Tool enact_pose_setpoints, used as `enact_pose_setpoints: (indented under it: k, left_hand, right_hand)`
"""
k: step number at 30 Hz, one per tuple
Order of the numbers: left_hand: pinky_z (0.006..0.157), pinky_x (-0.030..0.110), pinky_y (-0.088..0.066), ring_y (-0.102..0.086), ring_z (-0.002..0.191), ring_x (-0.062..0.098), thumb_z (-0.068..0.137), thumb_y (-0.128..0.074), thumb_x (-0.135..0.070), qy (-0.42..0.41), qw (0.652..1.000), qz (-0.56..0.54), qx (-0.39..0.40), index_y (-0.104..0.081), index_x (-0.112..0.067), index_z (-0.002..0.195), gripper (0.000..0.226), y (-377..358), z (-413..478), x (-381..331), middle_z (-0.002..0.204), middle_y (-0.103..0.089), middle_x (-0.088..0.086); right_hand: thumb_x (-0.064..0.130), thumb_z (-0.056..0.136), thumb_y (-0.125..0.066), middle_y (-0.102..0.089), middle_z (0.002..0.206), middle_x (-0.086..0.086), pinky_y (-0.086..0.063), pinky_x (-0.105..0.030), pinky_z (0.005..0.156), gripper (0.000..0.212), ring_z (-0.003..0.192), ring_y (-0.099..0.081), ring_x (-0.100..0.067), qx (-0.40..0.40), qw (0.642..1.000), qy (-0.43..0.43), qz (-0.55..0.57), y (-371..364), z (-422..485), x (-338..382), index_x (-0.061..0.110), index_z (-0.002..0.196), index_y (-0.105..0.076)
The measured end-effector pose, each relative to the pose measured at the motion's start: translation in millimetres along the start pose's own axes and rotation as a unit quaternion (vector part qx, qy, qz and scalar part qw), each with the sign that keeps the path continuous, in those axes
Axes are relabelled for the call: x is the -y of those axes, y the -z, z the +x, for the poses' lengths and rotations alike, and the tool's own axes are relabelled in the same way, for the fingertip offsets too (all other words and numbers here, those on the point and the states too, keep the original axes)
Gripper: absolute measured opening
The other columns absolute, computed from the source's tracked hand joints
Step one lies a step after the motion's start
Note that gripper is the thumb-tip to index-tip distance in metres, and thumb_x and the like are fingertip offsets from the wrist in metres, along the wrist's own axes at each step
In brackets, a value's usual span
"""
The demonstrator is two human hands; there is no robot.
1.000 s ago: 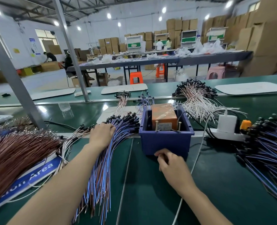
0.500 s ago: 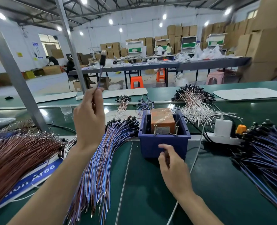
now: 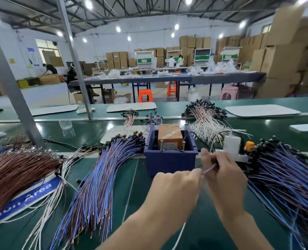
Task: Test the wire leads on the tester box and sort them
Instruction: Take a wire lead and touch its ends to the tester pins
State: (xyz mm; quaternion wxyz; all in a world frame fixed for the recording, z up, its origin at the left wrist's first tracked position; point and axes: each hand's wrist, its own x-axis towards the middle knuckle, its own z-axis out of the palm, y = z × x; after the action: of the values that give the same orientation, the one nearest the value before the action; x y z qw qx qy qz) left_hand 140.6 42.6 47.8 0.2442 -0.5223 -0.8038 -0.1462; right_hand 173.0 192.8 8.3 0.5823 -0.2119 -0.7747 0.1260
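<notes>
Wire lead (image 3: 209,170) sits pinched between my left hand (image 3: 174,188) and right hand (image 3: 225,179), both hands curled on it, just below the blue tester box (image 3: 169,162), right of frame centre. One blue-purple lead bundle (image 3: 99,177) fans over the green desk (image 3: 140,192) at left; another pile (image 3: 285,179) lies far right.

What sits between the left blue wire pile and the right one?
Head view: the tester box, and before it the left hand and right hand pinching one wire lead.
</notes>
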Motion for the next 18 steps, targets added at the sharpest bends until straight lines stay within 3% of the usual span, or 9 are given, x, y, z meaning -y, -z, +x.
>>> enact_pose_setpoints:
  k: [3,5,7,9,11,13,15,16,18]
  left_hand:
    - [0.066,0.041,-0.047,-0.067,0.087,0.031,0.108,-0.028,-0.040,-0.014,0.996,-0.057,0.068,-0.043,-0.031,0.127,0.026,-9.8,-5.4,-6.5,0.105,-0.070,0.002]
    - [0.064,0.039,-0.041,-0.065,0.089,0.036,0.107,-0.027,-0.045,-0.046,0.988,-0.072,0.131,-0.036,-0.031,0.131,0.029,-6.9,-6.9,-3.5,0.104,-0.070,0.007]
    - [0.064,0.039,-0.044,-0.066,0.091,0.032,0.105,-0.022,-0.053,-0.083,0.979,-0.074,0.171,-0.033,-0.035,0.129,0.032,1.7,-8.5,4.9,0.105,-0.072,0.005]
    - [0.067,0.040,-0.052,-0.067,0.087,0.023,0.101,-0.011,-0.057,-0.111,0.978,-0.059,0.165,-0.039,-0.036,0.119,0.040,11.4,-10.5,17.6,0.101,-0.071,-0.002]
    - [0.072,0.041,-0.055,-0.064,0.087,0.018,0.098,-0.006,-0.056,-0.115,0.982,-0.027,0.147,-0.046,-0.033,0.113,0.049,20.3,-11.0,32.8,0.100,-0.068,-0.007]
    - [0.082,0.036,-0.054,-0.063,0.096,0.017,0.104,-0.021,-0.049,-0.135,0.981,0.018,0.136,-0.055,-0.030,0.114,0.040,26.8,-9.6,53.3,0.105,-0.067,-0.009]
    - [0.077,0.031,-0.054,-0.064,0.089,0.018,0.096,-0.063,-0.031,-0.146,0.977,0.101,0.122,-0.065,-0.028,0.105,0.011,38.5,-5.1,72.1,0.098,-0.066,-0.008]
    - [0.073,0.031,-0.053,-0.063,0.084,0.019,0.082,-0.076,-0.018,-0.138,0.978,0.132,0.087,-0.068,-0.027,0.102,0.023,40.9,-5.6,79.4,0.095,-0.064,-0.005]
    - [0.074,0.032,-0.048,-0.055,0.084,0.021,0.074,-0.066,-0.003,-0.135,0.982,0.134,-0.007,-0.070,-0.023,0.105,0.038,37.8,-7.5,86.7,0.096,-0.059,-0.001]
  right_hand:
    - [0.051,0.105,-0.023,-0.038,0.046,0.010,-0.022,-0.023,0.046,0.064,0.044,-0.041,-0.021,0.054,0.992,-0.110,0.004,3.5,-6.6,-15.7,0.021,0.051,-0.038]
    - [0.057,0.105,-0.018,-0.049,0.043,-0.003,-0.032,-0.028,0.047,0.072,0.042,-0.049,-0.018,0.057,0.971,-0.215,0.092,3.1,-8.3,-27.5,0.018,0.053,-0.049]
    - [0.052,0.106,-0.020,-0.059,0.053,-0.002,-0.041,-0.033,0.054,0.056,0.053,-0.060,-0.016,0.038,0.932,-0.306,0.192,3.4,-6.7,-39.0,0.021,0.082,-0.059]
    - [0.036,0.109,-0.024,-0.065,0.063,-0.002,-0.047,-0.038,0.063,0.032,0.068,-0.065,-0.023,0.023,0.904,-0.356,0.237,3.6,-5.1,-48.5,0.022,0.114,-0.052]
    - [0.019,0.109,-0.023,-0.069,0.082,0.002,-0.047,-0.034,0.066,0.033,0.071,-0.067,-0.018,0.009,0.880,-0.383,0.280,2.8,-6.9,-57.3,0.027,0.136,-0.040]
    - [0.007,0.105,-0.023,-0.064,0.097,0.005,-0.048,-0.025,0.065,0.046,0.066,-0.065,-0.009,-0.017,0.867,-0.397,0.300,3.2,-9.9,-63.3,0.028,0.143,-0.037]
    - [0.001,0.103,-0.026,-0.061,0.094,0.004,-0.045,-0.016,0.053,0.046,0.055,-0.055,-0.002,-0.049,0.856,-0.411,0.311,6.0,-10.1,-66.4,0.029,0.133,-0.048]
    - [0.002,0.104,-0.029,-0.059,0.087,0.003,-0.040,-0.014,0.044,0.042,0.049,-0.048,-0.001,-0.051,0.843,-0.423,0.329,5.0,-11.0,-68.1,0.030,0.124,-0.053]
    - [0.015,0.108,-0.037,-0.051,0.070,0.005,-0.030,-0.015,0.036,0.025,0.040,-0.035,0.000,-0.009,0.813,-0.435,0.386,-1.3,-16.0,-64.0,0.026,0.113,-0.060]
